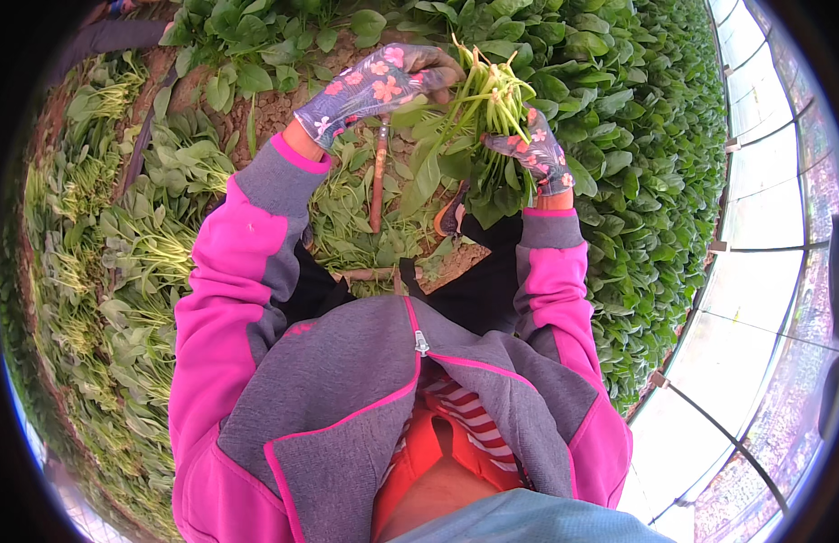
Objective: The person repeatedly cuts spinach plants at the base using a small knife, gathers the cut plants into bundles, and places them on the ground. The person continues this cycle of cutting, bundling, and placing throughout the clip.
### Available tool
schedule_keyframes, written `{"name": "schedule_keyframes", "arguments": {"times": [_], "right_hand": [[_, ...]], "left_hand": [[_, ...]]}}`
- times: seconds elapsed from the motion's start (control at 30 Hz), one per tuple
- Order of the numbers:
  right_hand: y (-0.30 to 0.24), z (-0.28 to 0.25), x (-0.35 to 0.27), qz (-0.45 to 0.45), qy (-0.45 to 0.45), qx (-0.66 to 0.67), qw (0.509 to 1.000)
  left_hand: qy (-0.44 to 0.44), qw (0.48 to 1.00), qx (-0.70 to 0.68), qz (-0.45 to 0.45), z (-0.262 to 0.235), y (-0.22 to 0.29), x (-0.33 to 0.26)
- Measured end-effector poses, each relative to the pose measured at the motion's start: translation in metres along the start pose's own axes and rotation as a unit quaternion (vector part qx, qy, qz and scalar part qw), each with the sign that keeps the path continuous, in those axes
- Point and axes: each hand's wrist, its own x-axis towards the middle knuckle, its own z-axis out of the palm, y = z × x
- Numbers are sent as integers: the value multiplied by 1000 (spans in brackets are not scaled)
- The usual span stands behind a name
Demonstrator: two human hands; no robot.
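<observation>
Floral-gloved right hand (533, 149) grips a spinach bunch (487, 118) at chest height; left hand (383, 86) closes over its stems, apparently tidying them. Next likely needs laying it on cut piles (148, 253).

Both arms rise from the lower edge in pink and grey sleeves, bent at the elbows and reaching forward. The left hand (376, 88), in a grey glove with pink flowers, lies palm-down with its wrist bared below the cuff; its fingers (429, 65) curl over to the right, closed at the tips. The right hand (533, 147), gloved alike, stands below and to the right of those fingertips, its fingers wrapped shut in a fist, knuckles outward.
</observation>
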Motion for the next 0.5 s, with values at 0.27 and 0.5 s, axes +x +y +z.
{"name": "schedule_keyframes", "arguments": {"times": [0.27, 0.5], "right_hand": [[-23, 17, -25, -151, 49, -204, 966], [-23, 32, -28, -176, 3, -121, 977]], "left_hand": [[193, 976, 5, -105, -4, 52, -12], [156, 954, 196, 166, 18, 23, 3]]}}
